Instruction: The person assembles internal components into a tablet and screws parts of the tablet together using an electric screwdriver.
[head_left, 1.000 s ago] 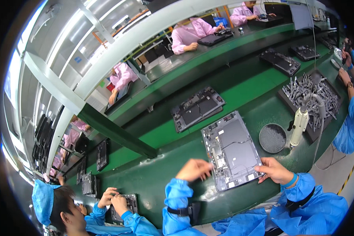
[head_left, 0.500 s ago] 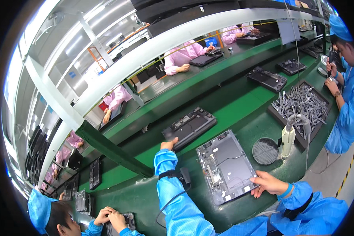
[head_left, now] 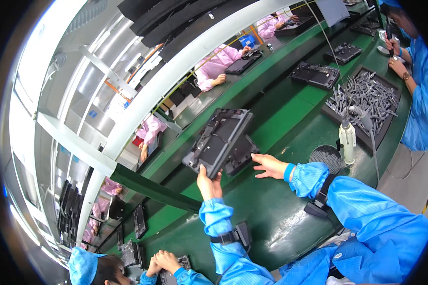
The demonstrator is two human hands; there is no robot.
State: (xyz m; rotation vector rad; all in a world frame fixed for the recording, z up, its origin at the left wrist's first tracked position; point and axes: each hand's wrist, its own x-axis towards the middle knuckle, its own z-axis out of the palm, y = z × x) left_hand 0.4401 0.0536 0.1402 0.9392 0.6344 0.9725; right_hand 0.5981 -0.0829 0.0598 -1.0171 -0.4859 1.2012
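Note:
My left hand (head_left: pixel 208 185) grips the near edge of a dark laptop base (head_left: pixel 218 137) with its inner parts exposed. The base is raised and tilted above the green line. Partly behind it, a second dark laptop base (head_left: pixel 241 156) shows only its right portion. Close to that second base's right side is my right hand (head_left: pixel 272 167), fingers spread, holding nothing. A round dish of small dark pieces (head_left: pixel 325 157) sits to the right of this hand, partly hidden by my sleeve. Beside the dish stands a pale powered screwdriver (head_left: pixel 347 142) with a grey hose.
A dark tray (head_left: pixel 325 111) heaped with grey strip-like parts lies at the right. Farther along the line are more laptop bases (head_left: pixel 315 75). A green post (head_left: pixel 152 187) slants in at left. Co-workers in blue (head_left: pixel 421 90) sit on both sides; others in pink (head_left: pixel 218 69) work opposite.
The laptop base my right hand held on the near bench has left that spot. My right hand has let go and moved forward-left. My left hand now holds a raised base.

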